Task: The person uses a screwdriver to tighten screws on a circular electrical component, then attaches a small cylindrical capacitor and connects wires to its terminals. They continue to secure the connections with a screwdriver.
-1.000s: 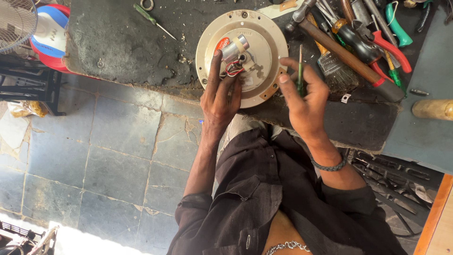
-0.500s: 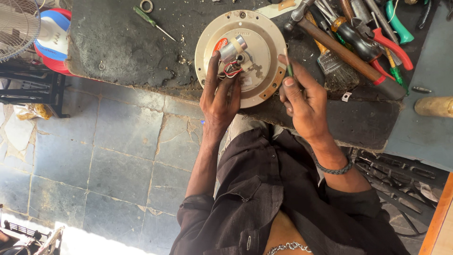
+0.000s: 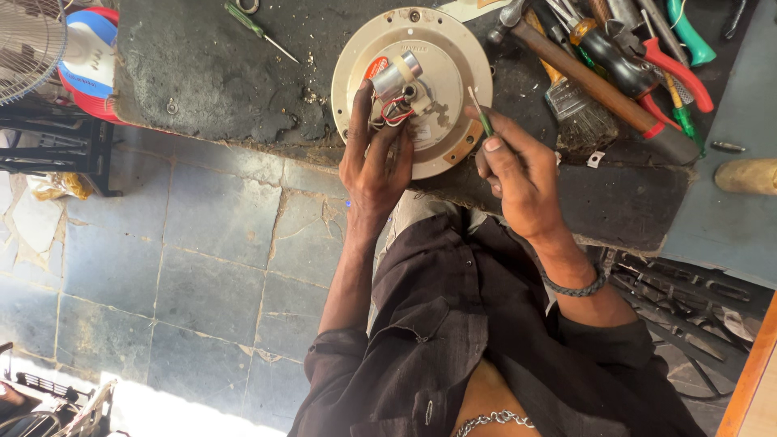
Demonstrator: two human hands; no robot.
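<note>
A round cream-coloured plastic motor housing disc [image 3: 441, 61] lies on the dark, stained worktop [image 3: 202, 73], at about twelve o'clock in the head view. The left hand [image 3: 375, 158] rests on the disc's lower left part, its fingers spread and reaching up to the tangle of red and white wires [image 3: 394, 113] beside a small silver cylindrical capacitor [image 3: 396, 77] near the disc's centre. The right hand [image 3: 518, 170] sits at the disc's four o'clock edge, thumb and forefinger pressed together on a thin green-handled screwdriver [image 3: 481, 113], whose pale tip points up over the disc's rim (whether the tip touches the disc cannot be told). At two o'clock from the disc lies a heap of tools: a wooden-handled hammer [image 3: 591, 81], a bristle brush [image 3: 579, 117] and red-handled pliers [image 3: 676, 73]. Another green-handled screwdriver [image 3: 259, 28] lies at ten o'clock, well apart from the disc. A grey wire fan guard [image 3: 28, 40] shows at the far nine o'clock edge, above the tiled floor [image 3: 202, 267].
</note>
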